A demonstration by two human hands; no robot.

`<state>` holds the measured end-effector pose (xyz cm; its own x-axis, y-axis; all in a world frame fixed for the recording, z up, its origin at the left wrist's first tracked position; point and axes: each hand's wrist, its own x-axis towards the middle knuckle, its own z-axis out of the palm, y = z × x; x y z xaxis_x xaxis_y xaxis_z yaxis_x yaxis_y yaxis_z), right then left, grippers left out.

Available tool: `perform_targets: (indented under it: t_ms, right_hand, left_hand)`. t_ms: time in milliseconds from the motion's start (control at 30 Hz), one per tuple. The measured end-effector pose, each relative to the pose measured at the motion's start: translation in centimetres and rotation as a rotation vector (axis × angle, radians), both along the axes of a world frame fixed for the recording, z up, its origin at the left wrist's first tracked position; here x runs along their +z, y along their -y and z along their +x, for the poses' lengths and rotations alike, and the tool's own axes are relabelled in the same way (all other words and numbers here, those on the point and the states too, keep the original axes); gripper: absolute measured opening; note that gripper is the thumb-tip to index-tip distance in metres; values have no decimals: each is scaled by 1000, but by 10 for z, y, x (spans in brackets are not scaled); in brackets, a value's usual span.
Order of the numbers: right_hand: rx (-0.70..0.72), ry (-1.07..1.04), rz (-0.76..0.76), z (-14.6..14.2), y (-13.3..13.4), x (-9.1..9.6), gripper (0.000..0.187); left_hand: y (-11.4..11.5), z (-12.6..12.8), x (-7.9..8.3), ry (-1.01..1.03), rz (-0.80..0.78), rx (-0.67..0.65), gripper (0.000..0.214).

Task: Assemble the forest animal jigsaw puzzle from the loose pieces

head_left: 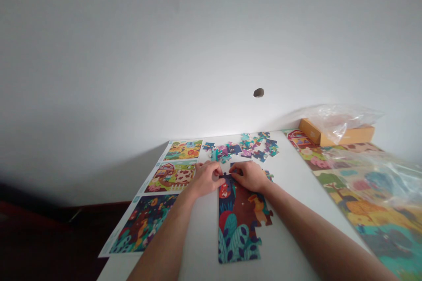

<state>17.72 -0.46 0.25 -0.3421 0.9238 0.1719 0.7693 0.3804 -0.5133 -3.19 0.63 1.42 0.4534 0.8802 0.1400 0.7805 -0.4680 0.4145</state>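
Pinching a small dark jigsaw piece (pixel 227 176) at the top edge of a part-built puzzle (pixel 239 221).

Gripping it from both sides with left hand (pixel 207 178) and right hand (pixel 249 176), fingers of each curled and closed on the flat card, knuckles up, hiding the joint itself. Resting low on the worktop (pixel 296 175), smooth and white. Stretching back under the wrists, the joined strip: thin glossy card with knobbed, jagged edges along its right side, printed with teal leaves, a red shape and a brown animal. Heaped just beyond the hands, loose pieces (pixel 245 147) in blue, pink and teal, some overlapping. Ranged along the left edge, three flat picture cards (pixel 169 177). Covering the right side, a large bright picture sheet (pixel 362 193), partly veiled by crinkled clear plastic film (pixel 395 171); behind it, a tan cardboard box (pixel 349 134) under a clear bag (pixel 343 118).
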Motion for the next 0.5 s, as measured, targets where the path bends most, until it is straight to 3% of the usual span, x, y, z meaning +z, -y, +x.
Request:
perform_targets:
  t_ms: [500]
  right_hand:
    - [78,51,-65,2,4,11,24]
  left_hand:
    - [0,0,1,-23,2,5,16]
